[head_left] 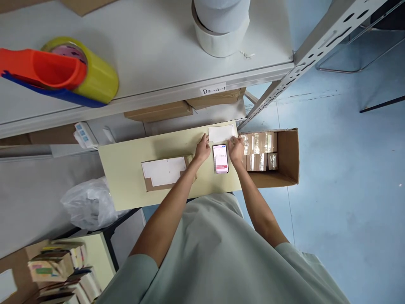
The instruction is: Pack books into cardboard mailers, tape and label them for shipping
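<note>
A white paper sheet (220, 133) lies at the far right end of the pale yellow tabletop (126, 169). My left hand (203, 148) has its fingers closed at the sheet's lower left edge. At the lower right corner, the fingers of my right hand (236, 149) pinch the paper. Between my wrists a phone (220, 158) lies face up with its screen lit. To the left, partly behind my left forearm, is a flat cardboard package (148, 184) with white paper (163, 171) on top.
Right of the tabletop stands an open cardboard box (288, 158) holding several small taped boxes (257, 162). A shelf (152, 59) overhead carries a tape dispenser (60, 69) and white rolls (221, 29). A plastic bag (91, 203) and books (58, 261) are at lower left.
</note>
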